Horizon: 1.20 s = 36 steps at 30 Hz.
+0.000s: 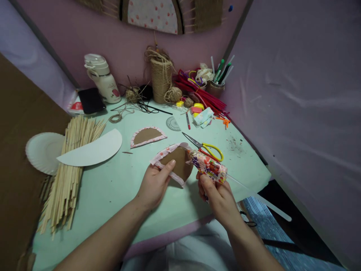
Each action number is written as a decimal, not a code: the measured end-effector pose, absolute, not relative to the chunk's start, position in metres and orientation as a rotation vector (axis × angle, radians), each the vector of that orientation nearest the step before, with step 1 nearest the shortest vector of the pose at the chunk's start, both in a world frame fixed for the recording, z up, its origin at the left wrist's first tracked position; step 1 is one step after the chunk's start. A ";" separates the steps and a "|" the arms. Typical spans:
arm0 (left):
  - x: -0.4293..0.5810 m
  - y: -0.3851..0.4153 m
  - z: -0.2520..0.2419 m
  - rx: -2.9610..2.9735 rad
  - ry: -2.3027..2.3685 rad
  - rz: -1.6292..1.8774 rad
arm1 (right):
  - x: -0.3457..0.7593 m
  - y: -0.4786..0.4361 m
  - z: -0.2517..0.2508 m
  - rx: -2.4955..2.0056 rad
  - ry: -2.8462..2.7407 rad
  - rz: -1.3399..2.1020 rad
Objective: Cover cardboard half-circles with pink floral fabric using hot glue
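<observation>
My left hand (155, 183) grips a brown cardboard half-circle (180, 162) with its thumb on top, and pink-and-white fabric is folded over part of its edge. In my right hand (213, 190) is a glue gun (210, 167) covered in a floral pattern, a long clear glue stick (267, 205) coming out of its back. The nozzle is at the upper right edge of the cardboard. Behind them lies a second half-circle (148, 136) with fabric around its rim. Scissors (203, 146) with yellow and red handles rest just beyond the glue gun.
Wooden sticks (66, 180), a white paper piece (96, 150) and a paper plate (45, 152) are on the left. Along the back stand a bottle (105, 84), twine (161, 81), red strips (203, 94) and a pen cup (216, 88). A protractor (173, 123) lies mid-table.
</observation>
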<state>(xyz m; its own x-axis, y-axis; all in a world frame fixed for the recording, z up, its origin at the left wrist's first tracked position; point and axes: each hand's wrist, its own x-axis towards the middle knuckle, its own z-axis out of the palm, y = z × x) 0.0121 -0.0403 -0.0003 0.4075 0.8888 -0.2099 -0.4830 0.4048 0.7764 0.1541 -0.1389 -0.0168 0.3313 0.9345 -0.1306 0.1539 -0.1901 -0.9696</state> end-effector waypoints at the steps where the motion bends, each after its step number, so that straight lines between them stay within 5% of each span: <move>1: 0.012 -0.040 0.000 0.688 0.701 0.956 | 0.155 -0.139 -0.017 -1.608 -1.012 0.980; 36: 0.008 -0.037 -0.003 0.705 0.703 0.971 | 0.158 -0.141 -0.019 -1.679 -1.011 0.970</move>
<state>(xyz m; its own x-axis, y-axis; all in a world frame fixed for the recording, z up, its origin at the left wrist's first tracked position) 0.0076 -0.0375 -0.0029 0.3898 0.8974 -0.2068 -0.4770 0.3888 0.7882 0.1578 -0.1413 -0.0188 0.3520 0.9222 -0.1602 0.1984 -0.2408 -0.9501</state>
